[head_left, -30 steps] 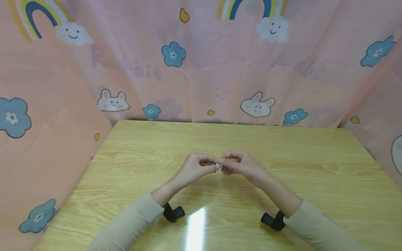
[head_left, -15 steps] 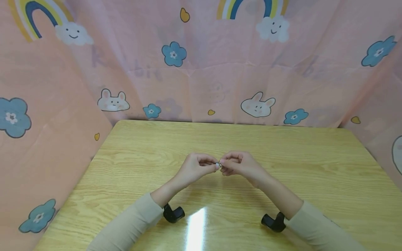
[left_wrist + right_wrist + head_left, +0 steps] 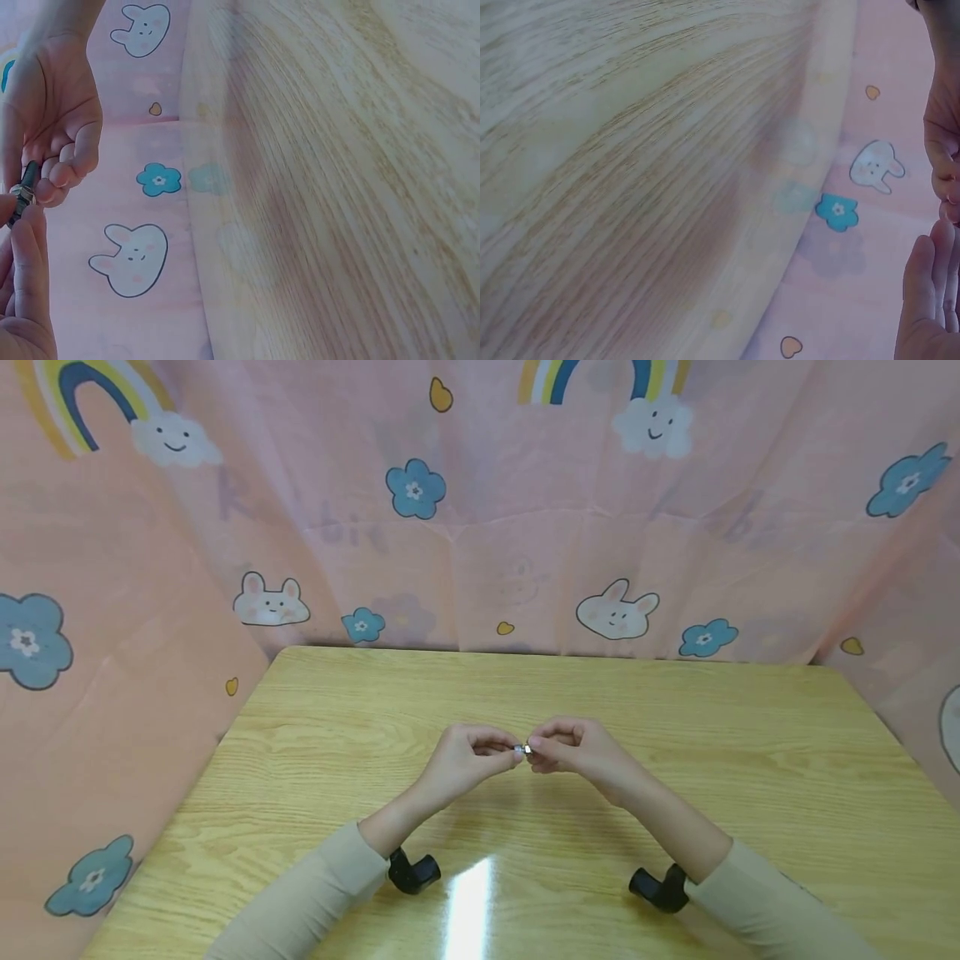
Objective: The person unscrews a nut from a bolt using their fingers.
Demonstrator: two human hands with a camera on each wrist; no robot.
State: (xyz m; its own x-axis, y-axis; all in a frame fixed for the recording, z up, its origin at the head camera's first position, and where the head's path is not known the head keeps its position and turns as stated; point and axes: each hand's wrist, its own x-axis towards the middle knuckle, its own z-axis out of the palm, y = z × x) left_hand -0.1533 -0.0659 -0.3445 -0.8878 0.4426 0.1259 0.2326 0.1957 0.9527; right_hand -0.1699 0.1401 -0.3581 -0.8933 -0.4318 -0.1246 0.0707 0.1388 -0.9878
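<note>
A small dark threaded bolt [image 3: 30,175] with a shiny metal nut [image 3: 23,193] on it is held up between the two hands, above the table. My left hand [image 3: 464,762] pinches its one end between thumb and fingertips, close beside the nut. From the other side my right hand [image 3: 583,750] holds the far end with thumb and forefinger, the other fingers loosely curled. In the head view just a silvery glint of the nut shows between the fingertips. Fingers hide the bolt's ends. The right wrist view shows both hands at its right edge, with the bolt out of sight.
A light wood-grain table [image 3: 375,693] lies under the hands, with a bright light reflection near its front. Behind and beside it hangs a pink curtain [image 3: 510,552] printed with rabbits, flowers and rainbows. Black wrist-worn mounts [image 3: 414,871] sit below both sleeves.
My right hand has lifted slightly and shifted a little, and the metal piece between the fingertips catches the light differently. The left hand stays nearly still.
</note>
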